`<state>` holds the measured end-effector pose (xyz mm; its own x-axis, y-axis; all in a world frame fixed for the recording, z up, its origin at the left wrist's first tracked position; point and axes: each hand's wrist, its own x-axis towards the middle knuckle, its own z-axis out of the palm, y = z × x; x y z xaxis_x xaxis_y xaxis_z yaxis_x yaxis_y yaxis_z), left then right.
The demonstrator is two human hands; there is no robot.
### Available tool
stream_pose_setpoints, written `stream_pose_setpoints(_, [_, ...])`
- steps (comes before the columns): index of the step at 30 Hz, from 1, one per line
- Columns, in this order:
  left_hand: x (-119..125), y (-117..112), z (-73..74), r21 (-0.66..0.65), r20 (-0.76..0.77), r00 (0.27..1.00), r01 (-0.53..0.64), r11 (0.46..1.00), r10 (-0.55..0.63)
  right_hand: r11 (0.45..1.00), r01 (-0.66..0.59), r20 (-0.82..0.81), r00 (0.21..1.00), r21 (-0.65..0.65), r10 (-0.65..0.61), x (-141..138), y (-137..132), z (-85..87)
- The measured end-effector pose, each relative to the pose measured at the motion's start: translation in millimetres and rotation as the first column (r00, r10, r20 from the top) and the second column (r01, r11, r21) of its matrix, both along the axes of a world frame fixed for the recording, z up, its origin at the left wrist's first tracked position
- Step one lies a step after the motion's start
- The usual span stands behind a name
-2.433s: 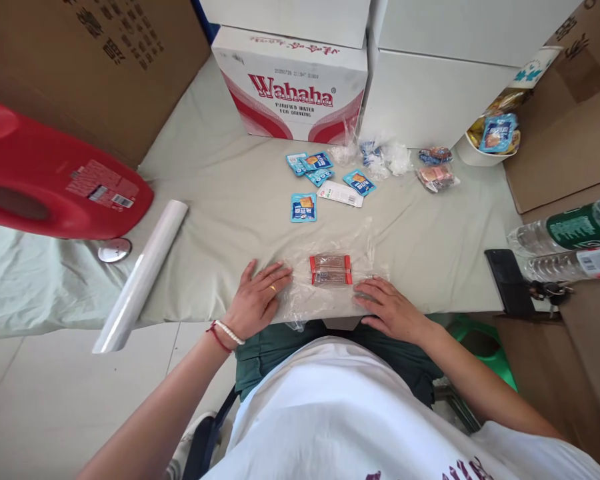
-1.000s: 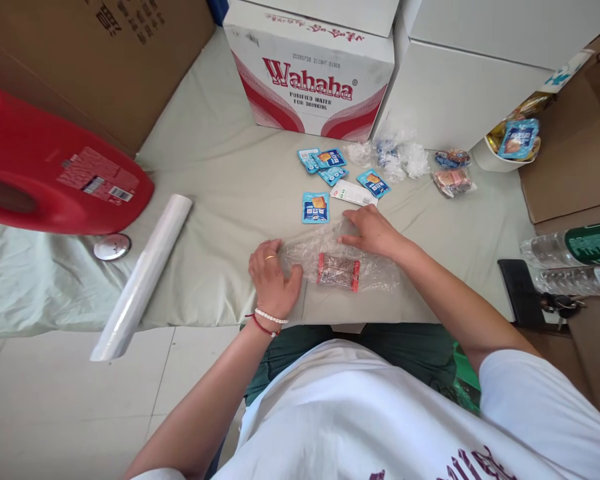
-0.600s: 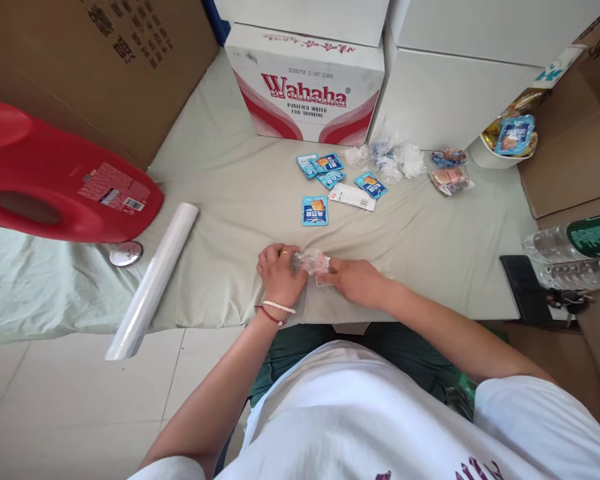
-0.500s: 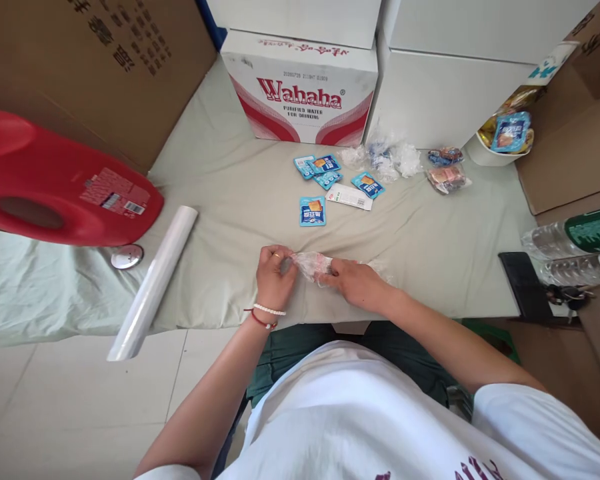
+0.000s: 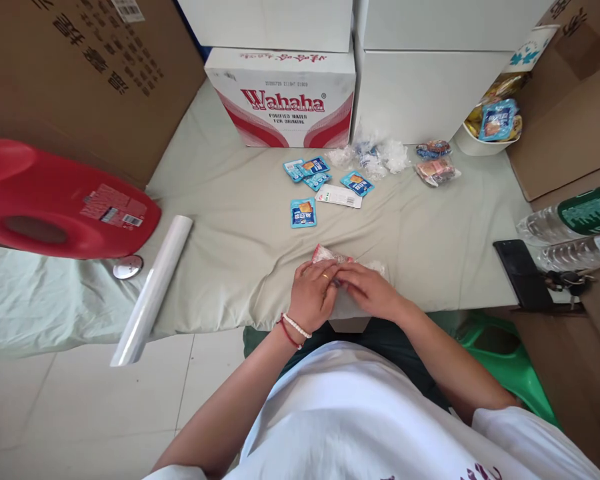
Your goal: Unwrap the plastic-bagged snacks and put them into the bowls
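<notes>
A crumpled clear plastic wrapper (image 5: 331,254) with red edging sticks out beyond my fingertips near the front of the cloth-covered table. My left hand (image 5: 313,293), wearing a ring and bracelets, is closed on the wrapper's near side. From the right, my right hand (image 5: 369,291) meets it with bent fingers, also closed on the wrapper. A small dark bit shows between the two hands; its kind cannot be made out. Behind the right fingers lies more crumpled clear plastic (image 5: 379,268). Farther back are several blue snack packets (image 5: 303,213) and a white packet (image 5: 338,196).
A roll of plastic film (image 5: 153,290) overhangs the front edge at left, beside a red jug (image 5: 70,207). A Wahaha box (image 5: 285,100) and white boxes stand behind. At right are wrapped snacks (image 5: 436,171), a white tub (image 5: 485,143), bottles (image 5: 590,210) and a phone (image 5: 521,273).
My left hand has moved right and now meets my right hand. The wrapper, stretched between them before, is now bunched at their fingertips. The camera view has shifted slightly.
</notes>
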<state>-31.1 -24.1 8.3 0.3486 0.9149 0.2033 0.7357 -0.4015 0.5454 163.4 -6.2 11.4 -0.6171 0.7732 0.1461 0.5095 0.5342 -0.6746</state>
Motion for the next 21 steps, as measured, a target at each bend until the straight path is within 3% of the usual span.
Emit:
stream_pose_setpoints(1, [2.2, -3.7, -3.8, 0.035, -0.066, 0.998, 0.024, 0.999, -0.021, 0.991, 0.134, 0.004, 0.991, 0.011, -0.134, 7.0, -1.4, -2.6])
stream_pose_setpoints(3, [5.4, -11.1, -10.2, 0.1, -0.17, 0.985, 0.046, 0.994, -0.029, 0.906, 0.417, 0.103, 0.9, 0.077, -0.423, 17.4, -5.3, -5.8])
stream_pose_setpoints(5, [7.4, -17.3, -14.2, 0.154, -0.225, 0.974, 0.034, 0.987, 0.002, 0.821, 0.548, 0.235, 0.787, 0.158, -0.571, 23.2, -10.1, -5.4])
stream_pose_setpoints(7, [8.5, -21.5, -16.0, 0.198, -0.251, 0.966, -0.014, 0.98, 0.065, 0.822, 0.543, 0.312, 0.762, 0.172, -0.568, 25.4, -13.6, -0.7])
stream_pose_setpoints(11, [10.0, -23.1, -17.3, 0.213, -0.291, 0.947, -0.071, 0.974, 0.132, 0.874, 0.483, 0.274, 0.835, 0.051, -0.477, 13.1, -2.8, 18.0])
stream_pose_setpoints(14, [12.6, -20.5, -20.5, 0.18, -0.318, 0.945, -0.018, 0.983, 0.076, 0.912, 0.41, 0.257, 0.881, 0.005, -0.397, -19.8, 21.8, 29.4])
stream_pose_setpoints(17, [12.8, -23.5, -21.7, 0.141, -0.306, 0.952, 0.046, 0.989, -0.001, 0.949, 0.314, 0.391, 0.874, -0.003, -0.288, -62.0, 44.2, 33.7])
stream_pose_setpoints(21, [-7.0, -45.1, -13.3, 0.114, -0.241, 0.971, 0.028, 0.993, 0.0, 0.979, 0.203, 0.48, 0.856, 0.027, -0.191, -93.8, 48.5, 32.1])
